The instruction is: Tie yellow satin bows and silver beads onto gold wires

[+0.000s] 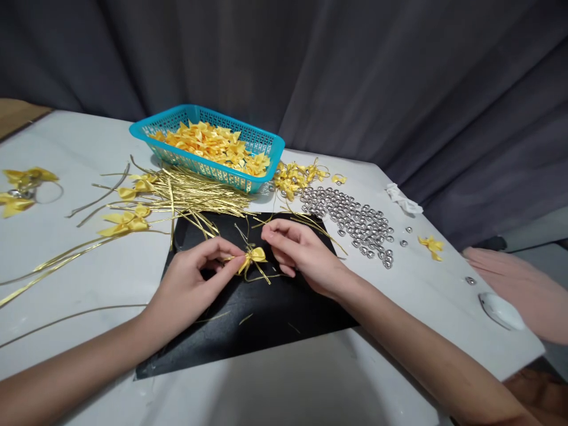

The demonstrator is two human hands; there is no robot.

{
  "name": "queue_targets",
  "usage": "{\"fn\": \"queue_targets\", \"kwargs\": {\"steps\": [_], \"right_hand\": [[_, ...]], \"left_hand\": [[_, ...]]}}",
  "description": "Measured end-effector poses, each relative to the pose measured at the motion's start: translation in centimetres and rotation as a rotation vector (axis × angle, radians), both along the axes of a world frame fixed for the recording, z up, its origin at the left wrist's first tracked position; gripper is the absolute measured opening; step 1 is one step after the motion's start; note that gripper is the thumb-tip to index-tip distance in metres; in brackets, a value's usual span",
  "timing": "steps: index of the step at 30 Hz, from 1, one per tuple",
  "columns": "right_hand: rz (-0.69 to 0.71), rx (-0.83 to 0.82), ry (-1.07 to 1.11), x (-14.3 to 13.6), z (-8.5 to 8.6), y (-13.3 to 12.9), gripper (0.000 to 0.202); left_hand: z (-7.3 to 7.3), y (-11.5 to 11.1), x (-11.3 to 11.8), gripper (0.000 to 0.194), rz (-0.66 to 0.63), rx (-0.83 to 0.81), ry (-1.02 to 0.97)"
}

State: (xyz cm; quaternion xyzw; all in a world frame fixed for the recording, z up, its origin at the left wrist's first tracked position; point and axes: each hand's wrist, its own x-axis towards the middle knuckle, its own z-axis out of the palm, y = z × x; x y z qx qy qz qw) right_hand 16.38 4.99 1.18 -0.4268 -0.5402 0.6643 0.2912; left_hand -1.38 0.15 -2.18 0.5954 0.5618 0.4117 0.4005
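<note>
Between the thumb and forefinger of my left hand [202,275] is a yellow ribbon bow [255,255], with thin gold twist ties sticking out of it. Just right of the bow, my right hand [297,251] is closed in a pinch, fingertips together and apart from the bow. Whatever those fingers may hold is too small to make out. Both hands are over a black mat [266,319] on which a few gold scraps lie. Behind the left hand lies a heap of gold twist ties [199,192].
A blue basket [204,168] of yellow bows stands at the back. Silver heart-shaped beads [355,222] are spread to the right, near a pile of beaded bows [293,177]. A white computer mouse [501,310] sits near the right edge. More bows [126,220] lie left.
</note>
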Motion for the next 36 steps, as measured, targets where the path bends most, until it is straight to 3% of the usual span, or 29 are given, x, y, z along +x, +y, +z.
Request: {"fn": "queue_targets", "kwargs": {"steps": [5, 9, 14, 21, 25, 29, 32, 36], "right_hand": [[0.044, 0.16, -0.227, -0.4, -0.4, -0.3, 0.035], [0.06, 0.081, -0.159, -0.5, -0.9, -0.4, 0.034], [0.078, 0.014, -0.081, -0.4, -0.4, -0.6, 0.024], [0.091, -0.171, 0.091, -0.4, -0.2, -1.0, 0.032], [0.016, 0.024, -0.055, -0.6, 0.0, -1.0, 0.034], [0.042, 0.286, -0.309, -0.9, -0.5, -1.4, 0.035], [0.038, 0.256, -0.325, -1.0, -1.2, -1.4, 0.035], [-0.005, 0.191, -0.19, -0.9, -1.5, -0.9, 0.029]], "left_hand": [[0.0, -0.2, -0.2, 0.019, -0.028, -0.014, -0.078], [-0.2, -0.3, -0.3, 0.02, -0.122, -0.047, -0.104], [0.0, -0.3, -0.2, 0.02, -0.137, -0.055, -0.125], [0.1, -0.4, -0.2, 0.021, -0.196, -0.07, -0.102], [-0.1, -0.5, -0.2, 0.022, -0.179, -0.061, -0.08], [-0.1, -0.5, -0.2, 0.021, -0.104, -0.02, -0.043], [0.1, -0.3, -0.1, 0.022, -0.105, -0.025, -0.068], [0.2, -0.2, 0.0, 0.026, -0.152, -0.162, -0.267]]}}
